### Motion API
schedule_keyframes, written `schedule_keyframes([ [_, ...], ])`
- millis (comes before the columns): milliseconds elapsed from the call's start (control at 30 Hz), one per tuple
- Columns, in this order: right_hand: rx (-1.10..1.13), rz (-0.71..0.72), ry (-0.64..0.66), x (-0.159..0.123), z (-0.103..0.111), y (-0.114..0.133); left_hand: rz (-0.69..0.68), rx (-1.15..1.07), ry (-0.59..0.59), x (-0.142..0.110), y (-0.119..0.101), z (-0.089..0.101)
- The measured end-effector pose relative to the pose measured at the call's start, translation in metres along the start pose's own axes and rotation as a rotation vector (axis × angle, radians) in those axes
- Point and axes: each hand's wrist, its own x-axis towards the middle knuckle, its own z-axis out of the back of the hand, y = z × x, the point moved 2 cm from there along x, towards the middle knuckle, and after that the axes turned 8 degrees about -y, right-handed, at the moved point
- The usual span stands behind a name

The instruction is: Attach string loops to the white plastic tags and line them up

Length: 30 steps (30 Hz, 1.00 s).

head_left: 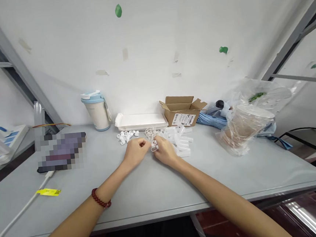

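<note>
My left hand (137,150) is closed in a pinch close to the other hand; what its fingertips hold, if anything, is too small to make out. My right hand (165,151) is closed too, its fingers on a thin white loop (154,149) that looks like a cord or band. Just beyond the fingertips lies a tangled heap of similar pale loops (150,133). Small white caps (126,136) are scattered past my left hand. To the right of my right hand, several clear plastic tubes (182,144) lie in a loose pile.
Along the wall stand a cream tumbler with a blue lid (98,114), a flat white stack (143,120) and an open cardboard box (181,114). A plastic-wrapped cup (247,125) and blue cloth (212,119) are at right. A blurred-out phone (62,150) with a cable lies left.
</note>
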Motion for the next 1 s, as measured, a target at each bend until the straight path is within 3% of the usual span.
schedule_keyframes([
  [133, 0.022, -0.016, -0.014, 0.002, -0.002, 0.003, 0.025, -0.030, -0.104, -0.001, -0.004, 0.003],
  [467, 0.007, -0.026, 0.073, 0.003, 0.005, 0.006, 0.092, -0.164, -0.204, 0.005, -0.005, 0.020],
  [533, 0.002, -0.023, 0.069, 0.002, 0.006, 0.006, 0.025, -0.144, -0.184, 0.005, -0.006, 0.021],
  [733, -0.032, -0.023, 0.083, 0.000, 0.005, 0.006, -0.342, 0.157, -0.081, -0.003, -0.010, 0.005],
  [1000, -0.085, -0.023, 0.092, 0.000, 0.003, 0.004, -0.337, 0.224, 0.012, -0.001, -0.004, -0.001],
])
